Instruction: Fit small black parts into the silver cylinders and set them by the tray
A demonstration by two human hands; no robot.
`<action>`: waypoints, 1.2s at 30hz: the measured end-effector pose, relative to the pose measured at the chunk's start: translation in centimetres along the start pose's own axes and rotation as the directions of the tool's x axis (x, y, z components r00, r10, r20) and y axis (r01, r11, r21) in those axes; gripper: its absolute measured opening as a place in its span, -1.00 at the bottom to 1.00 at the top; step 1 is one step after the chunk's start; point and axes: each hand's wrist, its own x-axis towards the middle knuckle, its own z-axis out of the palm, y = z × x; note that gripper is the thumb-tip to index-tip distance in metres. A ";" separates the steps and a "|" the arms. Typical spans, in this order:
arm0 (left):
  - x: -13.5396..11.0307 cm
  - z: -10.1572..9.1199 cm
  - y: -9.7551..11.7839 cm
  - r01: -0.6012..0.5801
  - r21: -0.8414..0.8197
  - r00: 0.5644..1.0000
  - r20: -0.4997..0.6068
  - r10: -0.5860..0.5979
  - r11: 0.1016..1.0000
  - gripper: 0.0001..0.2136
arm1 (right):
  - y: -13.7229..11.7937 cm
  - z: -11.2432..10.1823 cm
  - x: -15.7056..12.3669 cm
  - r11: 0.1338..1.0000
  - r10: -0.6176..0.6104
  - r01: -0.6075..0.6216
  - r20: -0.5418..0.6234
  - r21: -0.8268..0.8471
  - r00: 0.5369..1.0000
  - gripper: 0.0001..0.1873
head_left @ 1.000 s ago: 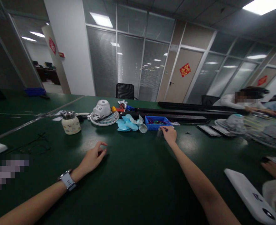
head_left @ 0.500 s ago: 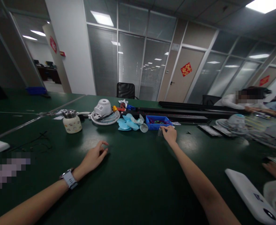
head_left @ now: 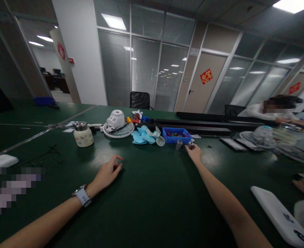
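Note:
My right hand point(head_left: 195, 154) is at the near right corner of a blue bin point(head_left: 177, 139), its thumb and fingers closed around a small metal cylinder point(head_left: 191, 145). A similar metal cylinder point(head_left: 178, 145) stands just left of it, in front of the bin, untouched. Thin coloured pieces lie inside the bin. My left hand point(head_left: 107, 172), with a watch on its wrist, rests over the green table, fingers loosely curled and apart, with nothing in them. Light blue and clear fan blades point(head_left: 146, 135) lie left of the bin.
Behind my left hand are a patterned flask point(head_left: 83, 136) and a white fan body with its grille point(head_left: 118, 129). Long black bars point(head_left: 193, 124) lie behind the bin. A white panel point(head_left: 278, 215) is at right. Another person point(head_left: 260, 110) leans on the far table.
My right hand has moved from the left cylinder, now standing free, to another one on its right. The left hand keeps its pose; the view has shifted slightly.

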 end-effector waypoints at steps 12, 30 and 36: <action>-0.5 3.1 6.4 -0.165 -0.193 0.986 -0.043 0.159 0.967 -0.61 | -10.1 -0.1 -16.4 0.816 -0.504 0.242 0.442 0.525 0.742 -0.59; 0.8 0.7 6.7 -0.122 -0.293 0.966 -0.256 0.045 0.948 -0.73 | -13.9 1.2 -19.4 0.733 -0.656 0.289 0.524 0.616 0.544 -0.58; -1.0 -0.1 2.9 -0.037 -0.259 0.996 -0.083 0.015 0.965 -0.71 | -14.2 0.4 -19.3 0.739 -0.649 0.320 0.496 0.593 0.577 -0.61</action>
